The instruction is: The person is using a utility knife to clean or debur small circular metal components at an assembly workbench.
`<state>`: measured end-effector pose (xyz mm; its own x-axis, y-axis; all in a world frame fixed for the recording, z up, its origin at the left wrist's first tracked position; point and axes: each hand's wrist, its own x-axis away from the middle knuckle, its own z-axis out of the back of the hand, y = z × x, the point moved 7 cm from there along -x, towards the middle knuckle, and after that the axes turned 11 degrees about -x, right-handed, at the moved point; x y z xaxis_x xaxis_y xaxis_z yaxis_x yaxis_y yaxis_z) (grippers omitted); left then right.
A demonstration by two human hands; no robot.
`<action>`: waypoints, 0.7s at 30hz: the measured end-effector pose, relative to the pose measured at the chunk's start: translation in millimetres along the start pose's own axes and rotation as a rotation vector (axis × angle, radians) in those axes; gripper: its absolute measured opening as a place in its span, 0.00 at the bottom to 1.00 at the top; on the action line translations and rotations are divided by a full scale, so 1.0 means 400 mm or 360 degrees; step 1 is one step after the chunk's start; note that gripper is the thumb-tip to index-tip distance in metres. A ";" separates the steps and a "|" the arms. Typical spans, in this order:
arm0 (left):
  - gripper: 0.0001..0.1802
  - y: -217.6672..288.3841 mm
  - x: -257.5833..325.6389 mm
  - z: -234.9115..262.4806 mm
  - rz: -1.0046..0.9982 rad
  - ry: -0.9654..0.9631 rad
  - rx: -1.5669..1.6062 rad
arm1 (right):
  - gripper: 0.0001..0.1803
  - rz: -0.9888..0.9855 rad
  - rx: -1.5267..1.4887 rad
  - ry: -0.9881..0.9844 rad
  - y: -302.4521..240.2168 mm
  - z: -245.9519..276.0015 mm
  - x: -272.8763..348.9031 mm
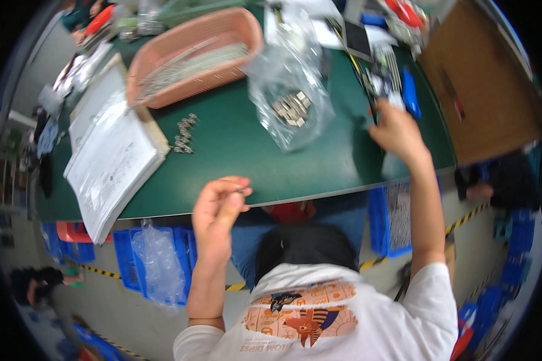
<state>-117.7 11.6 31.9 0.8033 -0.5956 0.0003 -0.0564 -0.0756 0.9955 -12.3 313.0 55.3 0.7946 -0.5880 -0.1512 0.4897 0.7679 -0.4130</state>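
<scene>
My left hand is raised near the front table edge, thumb and fingers pinched on a small metal part whose exact kind is too small to tell. Toward the right of the table my right hand closes around a long thin black-and-yellow tool; motion blur hides its kind. A clear plastic bag with several silvery metal blocks lies between the hands, farther back. Left of it is a small pile of metal fittings.
A pink basket of thin metal rods stands at the back. Sleeved papers overhang the left table edge. A blue-handled item and a cardboard box are at right. Blue bins sit below the table.
</scene>
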 end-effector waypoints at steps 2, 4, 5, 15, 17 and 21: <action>0.06 -0.022 -0.061 -0.038 -0.0086 -0.0062 -0.0118 | 0.23 0.0140 0.0225 0.0097 0.022 -0.022 -0.011; 0.07 -0.068 -0.128 -0.072 -0.0218 -0.0077 -0.0396 | 0.23 0.0056 0.0151 0.0191 -0.022 0.004 -0.016; 0.08 -0.044 -0.147 -0.091 -0.0530 -0.0023 -0.0880 | 0.22 -0.0098 0.0027 0.0188 -0.054 0.021 -0.018; 0.08 -0.075 -0.222 -0.155 -0.0286 0.0016 -0.0461 | 0.04 0.0929 -0.0126 0.0006 -0.415 -0.072 -0.027; 0.09 -0.123 -0.261 -0.143 -0.0100 0.0017 -0.0267 | 0.04 0.1077 -0.0268 -0.0091 -0.449 -0.082 -0.018; 0.09 -0.135 -0.294 -0.172 -0.0133 0.0066 -0.0390 | 0.09 0.0278 0.0406 -0.0262 -0.300 -0.141 -0.082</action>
<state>-168.4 140.9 -15.2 0.8230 -0.5618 -0.0838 0.1523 0.0761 0.9854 -117.4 225.8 59.3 0.9113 -0.4094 -0.0446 0.3988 0.9042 -0.1528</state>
